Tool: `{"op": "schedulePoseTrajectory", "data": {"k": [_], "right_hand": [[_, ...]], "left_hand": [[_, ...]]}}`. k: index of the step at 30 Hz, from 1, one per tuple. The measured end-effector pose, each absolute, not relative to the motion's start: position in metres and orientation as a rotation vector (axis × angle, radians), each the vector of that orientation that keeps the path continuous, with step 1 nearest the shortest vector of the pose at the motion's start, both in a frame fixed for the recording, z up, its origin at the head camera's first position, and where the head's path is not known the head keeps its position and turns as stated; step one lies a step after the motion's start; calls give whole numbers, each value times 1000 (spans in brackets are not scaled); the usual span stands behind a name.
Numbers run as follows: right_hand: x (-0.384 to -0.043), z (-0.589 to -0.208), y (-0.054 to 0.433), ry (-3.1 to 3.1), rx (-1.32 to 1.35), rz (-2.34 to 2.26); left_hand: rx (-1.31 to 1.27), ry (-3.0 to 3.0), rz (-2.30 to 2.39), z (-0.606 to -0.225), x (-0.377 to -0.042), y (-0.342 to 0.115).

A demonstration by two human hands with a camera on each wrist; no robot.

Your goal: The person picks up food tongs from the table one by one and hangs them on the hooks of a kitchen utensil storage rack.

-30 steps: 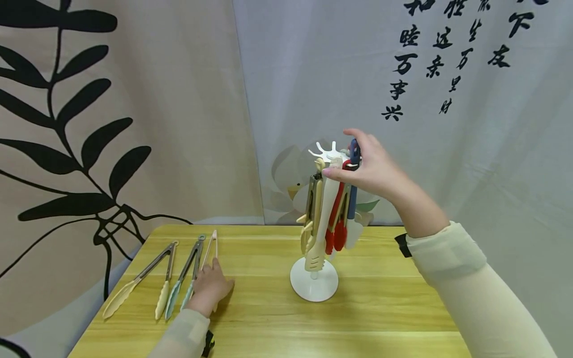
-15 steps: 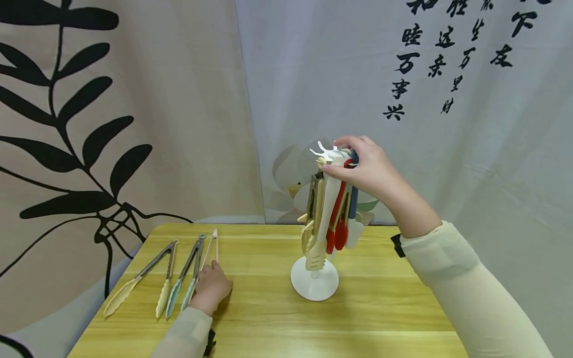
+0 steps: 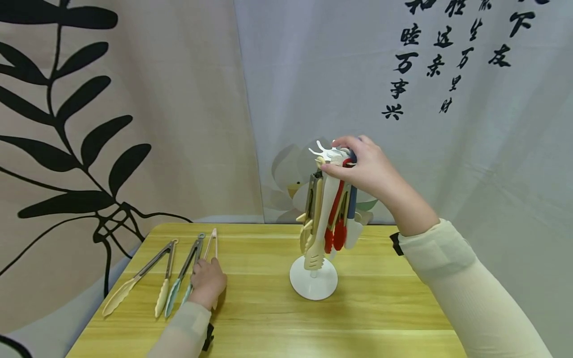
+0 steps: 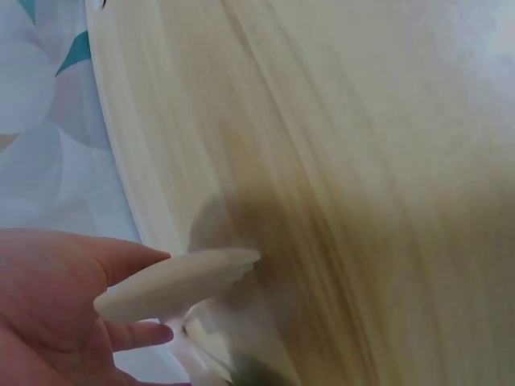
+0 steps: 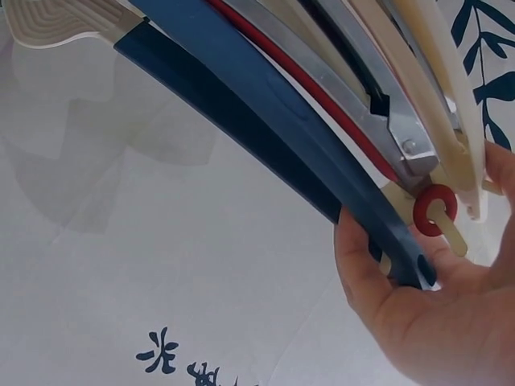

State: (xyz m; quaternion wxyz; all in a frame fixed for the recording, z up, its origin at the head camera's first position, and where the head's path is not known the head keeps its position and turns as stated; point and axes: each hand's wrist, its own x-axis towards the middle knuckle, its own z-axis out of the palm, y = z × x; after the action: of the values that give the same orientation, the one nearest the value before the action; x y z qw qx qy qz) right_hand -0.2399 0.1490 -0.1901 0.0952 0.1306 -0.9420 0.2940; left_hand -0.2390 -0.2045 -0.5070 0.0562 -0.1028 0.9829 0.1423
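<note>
My right hand is up at the top of the white hanging rack and grips the end of the blue-handled spatula. In the right wrist view my fingers curl round the blue handle beside a red hanging ring. Cream, red and steel tongs hang from the same rack. My left hand lies on the table over the near end of the pink tongs. In the left wrist view my thumb and fingers pinch the tongs' pale tip.
Two more tongs lie left of my left hand: a cream-tipped pair and a teal-tipped pair. The wooden table stands against printed curtains, with its left edge near the tongs.
My right hand has brought the blue handle's end down and left onto the rack's top. My left hand has slid slightly left and further up the pink tongs.
</note>
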Motion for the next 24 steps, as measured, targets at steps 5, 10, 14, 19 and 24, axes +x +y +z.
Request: {"op": "schedulePoseTrajectory", "data": {"k": [5,10,14,19,24], "right_hand": [[-239,-190,149,-2796,388,876],[-240,-191,149,-2792,392,878],[-241,-192,149,-2791,394,875],[-241,-192,149,-2792,392,870],[-242,-193,149,-2793,391,874]], "left_hand": [[-315,2963,432,-505,-243,-207],[-348,2993,443,-507,-248,-209],[-382,2998,439,-507,-249,-212],[-397,2987,400,-505,-247,-214],[-404,2967,418,-501,-248,-212]]}}
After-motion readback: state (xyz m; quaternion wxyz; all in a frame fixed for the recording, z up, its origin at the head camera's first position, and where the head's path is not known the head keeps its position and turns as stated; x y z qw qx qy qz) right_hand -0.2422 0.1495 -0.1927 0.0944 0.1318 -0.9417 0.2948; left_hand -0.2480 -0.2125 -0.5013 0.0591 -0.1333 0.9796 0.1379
